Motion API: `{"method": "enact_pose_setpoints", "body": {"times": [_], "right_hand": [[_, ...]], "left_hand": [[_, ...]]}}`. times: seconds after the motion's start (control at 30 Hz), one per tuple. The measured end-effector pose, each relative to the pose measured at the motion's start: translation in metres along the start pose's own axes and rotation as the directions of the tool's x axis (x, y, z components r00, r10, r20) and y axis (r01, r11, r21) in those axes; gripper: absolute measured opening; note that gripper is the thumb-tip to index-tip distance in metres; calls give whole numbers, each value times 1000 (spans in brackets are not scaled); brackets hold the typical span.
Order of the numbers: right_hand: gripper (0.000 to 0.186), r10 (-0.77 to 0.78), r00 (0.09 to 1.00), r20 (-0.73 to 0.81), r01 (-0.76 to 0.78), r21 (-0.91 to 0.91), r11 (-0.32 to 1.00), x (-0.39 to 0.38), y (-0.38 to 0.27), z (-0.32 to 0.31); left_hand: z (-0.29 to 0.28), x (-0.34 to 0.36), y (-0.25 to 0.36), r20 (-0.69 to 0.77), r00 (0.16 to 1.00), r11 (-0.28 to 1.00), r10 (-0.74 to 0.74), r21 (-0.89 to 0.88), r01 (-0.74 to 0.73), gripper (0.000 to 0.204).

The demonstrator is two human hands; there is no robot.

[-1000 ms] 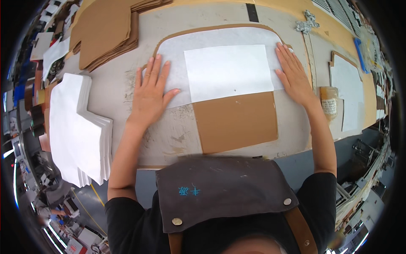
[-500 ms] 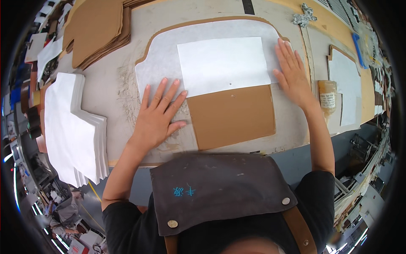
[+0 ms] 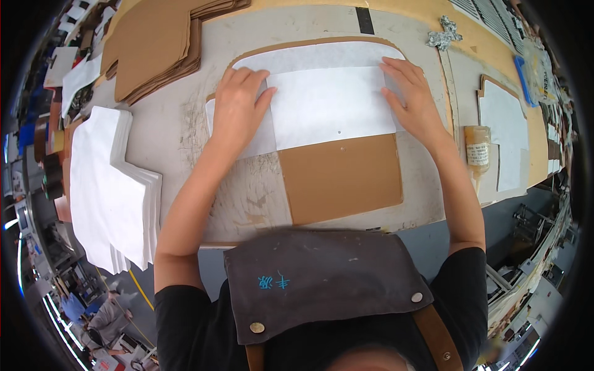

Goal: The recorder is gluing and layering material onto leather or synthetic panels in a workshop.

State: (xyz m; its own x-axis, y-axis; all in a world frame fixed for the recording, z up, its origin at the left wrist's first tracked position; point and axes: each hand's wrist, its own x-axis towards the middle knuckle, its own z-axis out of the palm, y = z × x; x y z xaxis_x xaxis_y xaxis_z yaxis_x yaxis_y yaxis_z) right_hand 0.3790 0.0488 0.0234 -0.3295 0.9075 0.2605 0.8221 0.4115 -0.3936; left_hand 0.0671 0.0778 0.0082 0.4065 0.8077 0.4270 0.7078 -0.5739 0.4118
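A large brown panel with a curved far edge lies on the table, mostly covered by a thin whitish sheet point(image 3: 315, 57). Over that rests a bright white rectangle point(image 3: 328, 102), whose near edge meets a brown rectangle point(image 3: 340, 179) with a small hole near its far edge. My left hand point(image 3: 240, 102) lies on the whitish sheet, fingertips by the white rectangle's far left corner, thumb apart. At the far right corner, my right hand point(image 3: 411, 99) rests with fingers stretched and thumb apart. Both hands are open; their palms hide parts of the sheet.
Stacked white sheets point(image 3: 105, 185) overhang the table's near left edge. Brown panels point(image 3: 154, 49) are piled at the far left. To the right stand a bottle of yellowish liquid point(image 3: 477, 151) and a white-covered piece point(image 3: 504, 117). A crumpled silvery object point(image 3: 444, 34) lies farther back.
My left hand has moved away from me and slightly right, from the bare table beside the sheet onto it. My right hand has shifted slightly left, to the white rectangle's far corner.
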Motion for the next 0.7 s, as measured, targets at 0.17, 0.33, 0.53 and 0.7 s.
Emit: {"method": "enact_pose_setpoints", "body": {"times": [0.17,0.33,0.53,0.7], "right_hand": [[34,-36,998,-58,38,36,999,13,-2,14],[35,-54,997,-59,58,60,997,23,4,21],[36,-69,996,-65,72,45,996,26,6,21],[37,-30,999,-16,30,10,1000,20,6,24]], "left_hand": [[16,22,-12,125,972,980,-197,7,197,13],[9,27,-15,120,978,983,-170,-49,177,13],[10,26,-8,41,979,977,-202,-67,204,23],[12,20,-13,-32,996,996,-89,20,89,22]]}}
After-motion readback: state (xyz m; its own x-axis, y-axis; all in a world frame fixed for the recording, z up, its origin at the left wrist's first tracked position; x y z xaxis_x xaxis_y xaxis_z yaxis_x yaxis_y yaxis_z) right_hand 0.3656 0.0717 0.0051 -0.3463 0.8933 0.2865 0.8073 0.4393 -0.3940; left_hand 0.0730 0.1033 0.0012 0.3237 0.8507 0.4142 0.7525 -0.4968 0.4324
